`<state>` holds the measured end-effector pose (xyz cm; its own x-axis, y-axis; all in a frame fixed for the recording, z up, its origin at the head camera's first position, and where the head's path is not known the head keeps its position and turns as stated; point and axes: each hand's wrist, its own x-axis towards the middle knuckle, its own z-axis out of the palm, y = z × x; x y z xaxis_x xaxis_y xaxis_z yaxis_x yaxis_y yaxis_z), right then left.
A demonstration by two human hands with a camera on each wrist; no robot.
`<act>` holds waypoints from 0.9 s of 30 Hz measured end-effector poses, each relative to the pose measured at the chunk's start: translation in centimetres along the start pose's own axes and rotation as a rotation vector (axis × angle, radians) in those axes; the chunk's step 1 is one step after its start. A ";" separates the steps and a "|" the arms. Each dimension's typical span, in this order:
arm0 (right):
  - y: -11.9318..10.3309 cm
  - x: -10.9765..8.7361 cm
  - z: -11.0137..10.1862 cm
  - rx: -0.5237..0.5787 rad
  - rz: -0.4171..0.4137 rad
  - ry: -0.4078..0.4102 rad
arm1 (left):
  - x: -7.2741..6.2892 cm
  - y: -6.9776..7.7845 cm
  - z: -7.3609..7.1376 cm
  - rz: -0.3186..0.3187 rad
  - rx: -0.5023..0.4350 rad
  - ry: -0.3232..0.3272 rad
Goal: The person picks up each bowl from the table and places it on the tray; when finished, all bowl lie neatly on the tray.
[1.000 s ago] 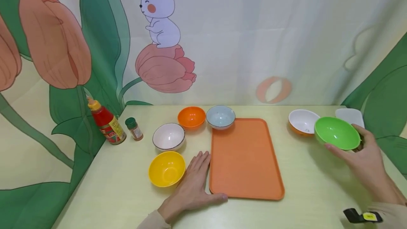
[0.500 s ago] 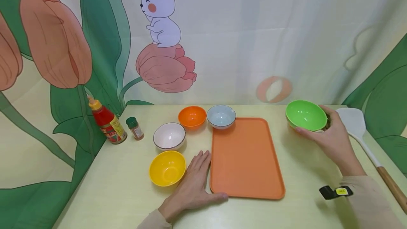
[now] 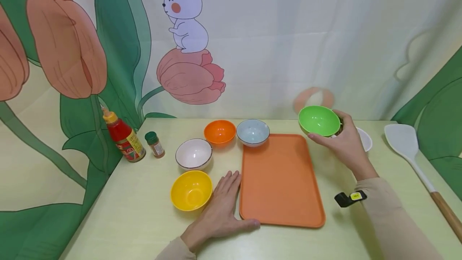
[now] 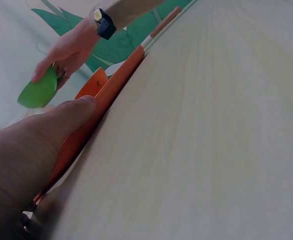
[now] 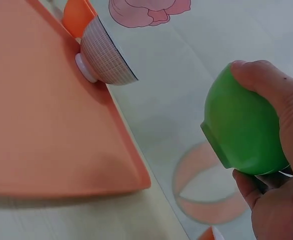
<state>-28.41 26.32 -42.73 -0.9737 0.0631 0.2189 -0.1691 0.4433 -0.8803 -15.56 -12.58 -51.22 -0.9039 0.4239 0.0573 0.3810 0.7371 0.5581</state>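
My right hand (image 3: pixel 343 139) grips a green bowl (image 3: pixel 319 121) by its right side, thumb near the rim and fingers underneath. The bowl is held up past the back right corner of the orange tray (image 3: pixel 281 183); in the right wrist view its green outside (image 5: pixel 241 125) shows. Flat on the table, my left hand (image 3: pixel 221 212) lies with straight fingers along the tray's left edge and its thumb at the front left corner. A yellow bowl (image 3: pixel 191 190) is close beside that hand. A light blue bowl (image 3: pixel 252 132) sits over the tray's back left corner.
Behind the yellow bowl stand a white bowl (image 3: pixel 194 153) and an orange bowl (image 3: pixel 219 132). Farther left are a red sauce bottle (image 3: pixel 124 137) and a green-capped spice jar (image 3: pixel 155 145). Another white bowl (image 3: pixel 365 139) is partly hidden by my right hand. A white spatula (image 3: pixel 404 139) lies far right.
My right hand has carried the green bowl leftward, from beside the spatula, across the right-hand white bowl, toward the tray. The spatula has come into full sight. My left hand has stayed still.
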 end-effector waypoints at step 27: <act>1.5 2.5 5.4 -0.024 -0.057 -0.161 | 0.1 0.0 -0.1 -0.023 0.012 -0.021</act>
<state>-31.92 22.32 -45.80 -0.9749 -0.1062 0.1958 -0.2227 0.4632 -0.8578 -15.63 -12.56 -51.16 -0.9080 0.4181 0.0270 0.3629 0.7528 0.5492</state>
